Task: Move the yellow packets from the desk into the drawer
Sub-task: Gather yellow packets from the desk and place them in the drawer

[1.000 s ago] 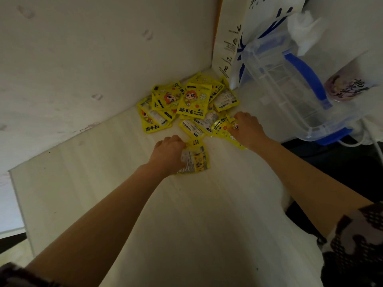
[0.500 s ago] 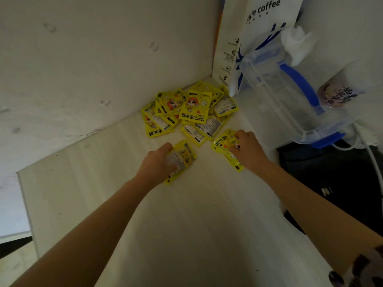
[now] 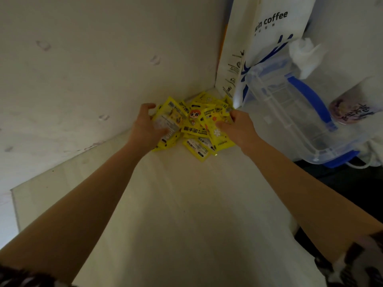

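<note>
A heap of several yellow packets [image 3: 193, 129] lies in the far corner of the pale desk [image 3: 176, 214], against the wall. My left hand [image 3: 145, 129] grips the left side of the heap, fingers curled over a packet with a printed label. My right hand [image 3: 238, 127] clutches packets on the right side of the heap. Both forearms reach in from the bottom of the view. No drawer is in view.
A white coffee paper bag [image 3: 263, 38] stands at the back right. A clear plastic box with blue handle [image 3: 294, 112] leans beside it, a tissue [image 3: 306, 56] on top. A patterned cup [image 3: 352, 110] sits further right. The desk's right edge drops to a dark area [image 3: 342, 187].
Both hands, each holding a packet, have moved forward from the middle of the desk into the heap in the corner and now squeeze it from both sides. The camera has tilted up.
</note>
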`<state>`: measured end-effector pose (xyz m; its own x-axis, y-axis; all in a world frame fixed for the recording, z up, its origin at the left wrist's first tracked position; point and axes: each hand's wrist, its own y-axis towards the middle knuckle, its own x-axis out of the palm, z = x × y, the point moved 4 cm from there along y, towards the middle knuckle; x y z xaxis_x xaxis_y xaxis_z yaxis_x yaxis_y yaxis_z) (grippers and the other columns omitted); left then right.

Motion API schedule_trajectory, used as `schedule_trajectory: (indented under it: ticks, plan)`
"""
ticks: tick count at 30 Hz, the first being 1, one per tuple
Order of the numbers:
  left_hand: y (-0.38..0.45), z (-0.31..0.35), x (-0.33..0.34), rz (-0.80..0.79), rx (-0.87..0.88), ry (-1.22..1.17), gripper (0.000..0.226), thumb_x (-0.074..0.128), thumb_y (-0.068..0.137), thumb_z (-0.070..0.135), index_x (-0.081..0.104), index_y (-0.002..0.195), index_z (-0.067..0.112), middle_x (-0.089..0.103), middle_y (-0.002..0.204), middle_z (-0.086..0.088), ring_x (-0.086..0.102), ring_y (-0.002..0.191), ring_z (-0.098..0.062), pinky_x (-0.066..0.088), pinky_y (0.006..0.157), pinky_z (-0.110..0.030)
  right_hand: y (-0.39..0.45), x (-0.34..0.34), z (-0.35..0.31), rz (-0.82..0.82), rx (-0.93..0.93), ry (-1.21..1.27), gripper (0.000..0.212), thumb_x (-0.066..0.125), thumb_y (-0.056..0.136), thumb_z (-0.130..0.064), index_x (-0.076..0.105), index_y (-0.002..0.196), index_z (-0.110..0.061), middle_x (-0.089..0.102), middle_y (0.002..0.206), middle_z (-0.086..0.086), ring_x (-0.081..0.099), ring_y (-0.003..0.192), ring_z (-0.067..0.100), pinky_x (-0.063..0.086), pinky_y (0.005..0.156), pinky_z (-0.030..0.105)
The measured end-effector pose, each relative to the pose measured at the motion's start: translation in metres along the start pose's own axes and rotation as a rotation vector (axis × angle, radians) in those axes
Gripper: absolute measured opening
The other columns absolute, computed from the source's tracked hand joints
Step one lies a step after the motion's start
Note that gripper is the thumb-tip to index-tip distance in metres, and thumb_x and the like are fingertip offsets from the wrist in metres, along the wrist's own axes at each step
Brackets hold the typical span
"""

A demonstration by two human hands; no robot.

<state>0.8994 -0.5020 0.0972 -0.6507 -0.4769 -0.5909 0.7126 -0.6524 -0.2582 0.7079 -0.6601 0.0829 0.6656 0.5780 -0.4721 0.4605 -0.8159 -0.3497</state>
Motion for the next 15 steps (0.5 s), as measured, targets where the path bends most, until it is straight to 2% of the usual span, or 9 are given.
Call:
schedule_trajectory:
  ticks: [3, 5, 7, 9, 11, 12, 14, 15]
  plan:
    - [0.024, 0.007, 0.004, 0.051, -0.028, -0.017, 0.064, 0.072, 0.075, 0.007, 0.046, 0.132, 0.021, 0.058, 0.115, -0.003, 0.061, 0.095, -0.022, 0.055, 0.073, -0.036, 0.022, 0.011, -0.005, 0.05, 0.088, 0.104, 0.042, 0.068, 0.084, -0.024, 0.058, 0.114, 0.003, 0.061, 0.094, 0.016, 0.06, 0.085, 0.023, 0.05, 0.077, 0.037]
    - [0.036, 0.01, 0.008, 0.072, -0.023, 0.036, 0.056, 0.07, 0.078, 0.009, 0.048, 0.13, 0.016, 0.056, 0.113, 0.001, 0.057, 0.096, -0.019, 0.049, 0.075, -0.032, 0.034, 0.019, -0.007, 0.043, 0.133, 0.135, 0.039, 0.067, 0.086, -0.021, 0.058, 0.118, -0.001, 0.06, 0.093, 0.011, 0.058, 0.086, 0.021, 0.048, 0.077, 0.033]
    - [0.046, 0.01, 0.013, 0.071, -0.005, 0.105, 0.054, 0.071, 0.079, 0.014, 0.051, 0.128, 0.011, 0.06, 0.117, -0.005, 0.058, 0.105, -0.025, 0.048, 0.083, -0.036, 0.044, 0.026, -0.006, 0.037, 0.156, 0.146, 0.033, 0.066, 0.086, -0.019, 0.059, 0.114, -0.001, 0.061, 0.096, 0.011, 0.057, 0.087, 0.02, 0.047, 0.078, 0.033]
    - [0.052, 0.009, 0.019, 0.047, 0.01, 0.169, 0.053, 0.07, 0.081, 0.018, 0.05, 0.13, 0.009, 0.059, 0.125, -0.013, 0.056, 0.114, -0.033, 0.047, 0.092, -0.039, 0.049, 0.031, -0.006, 0.046, 0.164, 0.099, 0.041, 0.064, 0.087, -0.02, 0.056, 0.123, -0.001, 0.061, 0.103, 0.01, 0.057, 0.092, 0.019, 0.046, 0.078, 0.031]
    - [0.054, 0.009, 0.025, 0.023, 0.021, 0.235, 0.053, 0.066, 0.086, 0.02, 0.045, 0.134, 0.009, 0.056, 0.129, -0.016, 0.052, 0.119, -0.035, 0.043, 0.092, -0.037, 0.052, 0.033, -0.006, 0.051, 0.17, 0.056, 0.045, 0.062, 0.089, -0.02, 0.051, 0.129, -0.002, 0.06, 0.114, 0.009, 0.058, 0.104, 0.023, 0.041, 0.077, 0.025]
    - [0.054, 0.008, 0.027, 0.013, 0.024, 0.261, 0.054, 0.064, 0.088, 0.022, 0.043, 0.136, 0.009, 0.055, 0.13, -0.018, 0.051, 0.119, -0.036, 0.042, 0.091, -0.037, 0.053, 0.033, -0.006, 0.05, 0.171, 0.055, 0.039, 0.061, 0.09, -0.018, 0.053, 0.125, -0.003, 0.061, 0.113, 0.01, 0.058, 0.106, 0.024, 0.04, 0.076, 0.024]
    - [0.055, 0.007, 0.031, -0.002, 0.028, 0.298, 0.056, 0.063, 0.089, 0.027, 0.04, 0.137, 0.011, 0.055, 0.129, -0.02, 0.052, 0.118, -0.038, 0.043, 0.091, -0.039, 0.056, 0.034, -0.006, 0.056, 0.179, 0.047, 0.011, 0.06, 0.089, -0.017, 0.056, 0.099, -0.012, 0.06, 0.091, 0.005, 0.057, 0.094, 0.023, 0.041, 0.067, 0.023]
    - [0.055, 0.005, 0.032, -0.008, 0.03, 0.309, 0.056, 0.063, 0.089, 0.028, 0.039, 0.138, 0.012, 0.055, 0.129, -0.021, 0.052, 0.118, -0.039, 0.043, 0.091, -0.041, 0.056, 0.034, -0.006, 0.063, 0.184, 0.047, 0.008, 0.061, 0.089, -0.016, 0.053, 0.089, -0.013, 0.056, 0.08, 0.001, 0.055, 0.088, 0.02, 0.041, 0.06, 0.023]
